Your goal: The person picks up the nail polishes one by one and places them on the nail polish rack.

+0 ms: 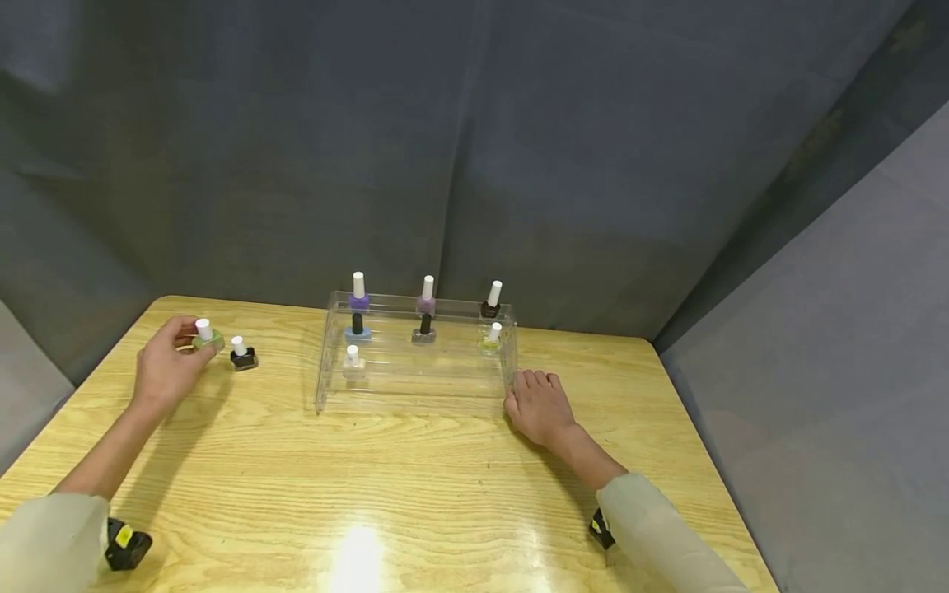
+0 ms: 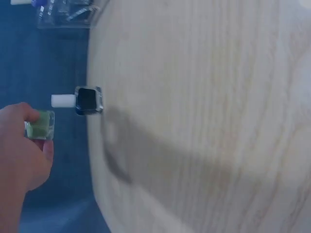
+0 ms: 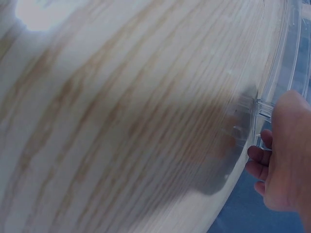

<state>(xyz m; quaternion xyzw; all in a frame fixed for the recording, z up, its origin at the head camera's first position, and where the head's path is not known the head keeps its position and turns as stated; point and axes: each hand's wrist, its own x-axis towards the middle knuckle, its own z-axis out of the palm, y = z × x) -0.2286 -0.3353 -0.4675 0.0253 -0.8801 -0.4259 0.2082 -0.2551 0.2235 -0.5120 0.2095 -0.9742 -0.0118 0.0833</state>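
My left hand (image 1: 166,371) pinches a green nail polish bottle (image 2: 41,125) with a white cap between thumb and fingers, at the table's left side. Just right of it, a black nail polish bottle (image 1: 243,357) with a white cap stands on the table. My right hand (image 1: 541,405) grips the front right corner of a clear stepped display rack (image 1: 415,403); in the right wrist view the thumb lies along the rack and the fingers are curled. On the rack's tiers stand several bottles, among them a purple one (image 1: 359,301) and a yellow one (image 1: 490,343).
The wooden table (image 1: 385,486) reaches back to a dark cloth backdrop (image 1: 371,165). A pale panel (image 1: 838,354) borders it on the right. Black wrist devices (image 1: 126,545) show beside both sleeves.
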